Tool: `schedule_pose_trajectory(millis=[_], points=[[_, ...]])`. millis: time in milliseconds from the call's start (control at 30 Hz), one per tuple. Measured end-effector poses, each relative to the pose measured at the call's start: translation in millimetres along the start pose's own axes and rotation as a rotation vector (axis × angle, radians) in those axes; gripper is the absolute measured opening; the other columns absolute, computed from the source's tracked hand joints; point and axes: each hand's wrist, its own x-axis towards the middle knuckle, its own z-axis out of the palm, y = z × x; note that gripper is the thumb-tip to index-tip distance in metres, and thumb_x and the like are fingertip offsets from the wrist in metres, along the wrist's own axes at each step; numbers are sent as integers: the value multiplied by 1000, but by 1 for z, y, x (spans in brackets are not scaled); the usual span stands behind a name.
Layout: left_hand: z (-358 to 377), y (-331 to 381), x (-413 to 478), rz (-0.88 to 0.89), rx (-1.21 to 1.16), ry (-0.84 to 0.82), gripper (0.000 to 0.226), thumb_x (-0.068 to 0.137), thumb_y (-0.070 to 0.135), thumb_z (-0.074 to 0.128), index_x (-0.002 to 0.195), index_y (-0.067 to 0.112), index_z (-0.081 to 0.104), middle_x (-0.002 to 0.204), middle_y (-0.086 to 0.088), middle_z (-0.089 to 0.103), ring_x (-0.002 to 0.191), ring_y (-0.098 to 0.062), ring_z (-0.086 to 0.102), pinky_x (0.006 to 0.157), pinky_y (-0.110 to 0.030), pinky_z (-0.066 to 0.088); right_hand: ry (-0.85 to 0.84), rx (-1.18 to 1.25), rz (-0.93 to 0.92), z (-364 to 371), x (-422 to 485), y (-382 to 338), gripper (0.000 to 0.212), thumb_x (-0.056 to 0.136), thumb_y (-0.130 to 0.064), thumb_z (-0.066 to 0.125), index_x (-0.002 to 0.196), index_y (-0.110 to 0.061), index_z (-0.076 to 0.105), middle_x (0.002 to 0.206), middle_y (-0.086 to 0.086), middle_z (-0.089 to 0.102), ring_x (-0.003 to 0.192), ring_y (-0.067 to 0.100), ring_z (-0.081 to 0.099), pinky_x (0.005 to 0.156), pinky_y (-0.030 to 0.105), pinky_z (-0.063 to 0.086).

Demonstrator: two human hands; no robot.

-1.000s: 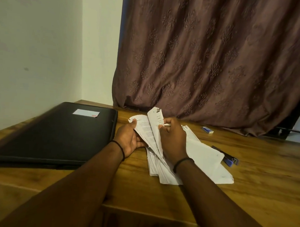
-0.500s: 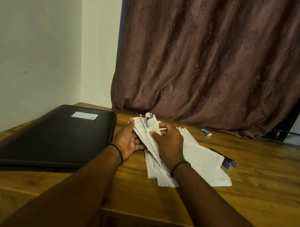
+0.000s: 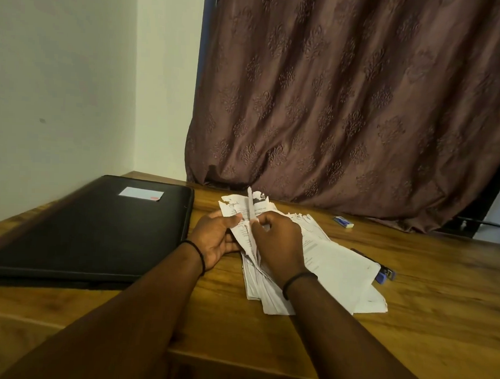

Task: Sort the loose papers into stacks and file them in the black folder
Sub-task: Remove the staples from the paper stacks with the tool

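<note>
A closed black folder (image 3: 88, 229) with a small white label lies flat on the left of the wooden table (image 3: 408, 322). A loose pile of white printed papers (image 3: 339, 266) is spread at the table's middle. My left hand (image 3: 218, 239) holds a bunch of torn-edged sheets (image 3: 236, 208) raised off the pile. My right hand (image 3: 278, 241) pinches one sheet of that bunch near its middle, and the sheet stands on edge between my hands.
A blue stapler (image 3: 382, 274) pokes out from under the papers' right side. A small blue and white eraser (image 3: 343, 221) lies farther back. A brown patterned curtain (image 3: 345, 107) hangs behind the table, a white wall to the left.
The raised sheet has folded narrower and now stands edge-on between my hands. My hands have drawn closer together over the pile.
</note>
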Motion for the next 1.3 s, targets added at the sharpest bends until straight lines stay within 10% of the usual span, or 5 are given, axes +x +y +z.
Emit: schedule_pose_trajectory(millis=[733,1300], points=[[0,1,2,-18,9,-8,29,100,29,50,121,11,61,107,-12,73,95,-28,72,71,-45,59,-22,204,163,2,2,3,14,85,-31,75,76,-21,72,74,-11,69,75,6,66,77,38,59],[-1,-1,3,8,6,11,36,100,3,43,134,12,52,118,-13,68,99,-32,69,73,-48,59,-16,103,83,-3,-3,0,15,89,-30,70,77,-24,63,76,-12,63,70,4,57,61,13,36]])
